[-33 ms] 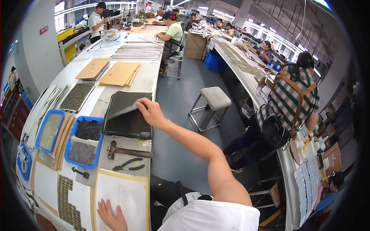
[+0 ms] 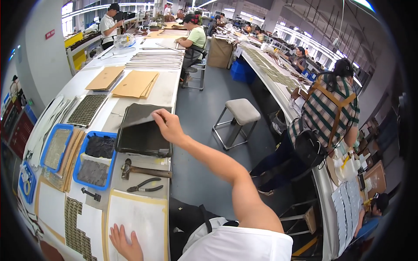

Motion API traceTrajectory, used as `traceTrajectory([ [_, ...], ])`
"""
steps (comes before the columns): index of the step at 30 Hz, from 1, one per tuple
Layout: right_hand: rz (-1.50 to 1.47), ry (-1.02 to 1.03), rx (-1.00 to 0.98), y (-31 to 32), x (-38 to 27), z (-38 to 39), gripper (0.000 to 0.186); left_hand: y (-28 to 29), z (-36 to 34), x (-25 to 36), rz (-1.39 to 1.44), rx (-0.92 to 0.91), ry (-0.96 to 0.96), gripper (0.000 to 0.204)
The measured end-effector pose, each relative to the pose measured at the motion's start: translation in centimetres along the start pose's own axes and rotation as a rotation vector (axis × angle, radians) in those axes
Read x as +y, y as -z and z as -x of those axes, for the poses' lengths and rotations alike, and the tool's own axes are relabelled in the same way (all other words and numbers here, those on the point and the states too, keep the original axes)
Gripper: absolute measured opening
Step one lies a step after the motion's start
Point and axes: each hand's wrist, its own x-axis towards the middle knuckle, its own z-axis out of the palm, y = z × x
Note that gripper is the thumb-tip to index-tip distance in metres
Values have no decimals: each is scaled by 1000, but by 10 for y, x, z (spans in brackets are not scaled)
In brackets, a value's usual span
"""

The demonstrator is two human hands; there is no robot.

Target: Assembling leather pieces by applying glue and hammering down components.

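A dark sheet (image 2: 140, 116) is being peeled up off the top of a stack of dark sheets (image 2: 143, 140) that lies on the long white workbench (image 2: 167, 89), near its right edge — the sheet's near edge is lifted and tilted while the stack below stays flat. The right hand (image 2: 167, 126) reaches out across the bench with the arm stretched long, its fingers pressed together and pinching the raised corner of that sheet. Down at the near end, the left hand (image 2: 124, 241) lies flat, fingers spread, on a white sheet with a tan border (image 2: 138, 215). Between the two hands lie a hammer (image 2: 141, 169) and, just nearer, a pair of pliers (image 2: 146, 186). To the left of the stack sits a blue tray (image 2: 82, 167) holding dark scraps, and beside that a second blue tray (image 2: 48, 148) — well beyond both, tan cardboard sheets (image 2: 136, 84) are piled. Across the aisle stands a grey-topped stool (image 2: 241, 112), and a person in a striped shirt (image 2: 328, 111) works at the next bench.
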Motion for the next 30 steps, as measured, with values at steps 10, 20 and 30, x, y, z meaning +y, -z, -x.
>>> traceTrajectory([
  [10, -156, 436, -226, -95, -117, 180, 18, -33, 3, -59, 998, 259, 448, 43],
  [20, -280, 651, -493, -124, -137, 315, 15, -15, -5, -55, 761, 379, 388, 51],
  [30, -221, 494, -731, -108, -134, 309, 38, -22, -15, -35, 825, 526, 474, 44],
])
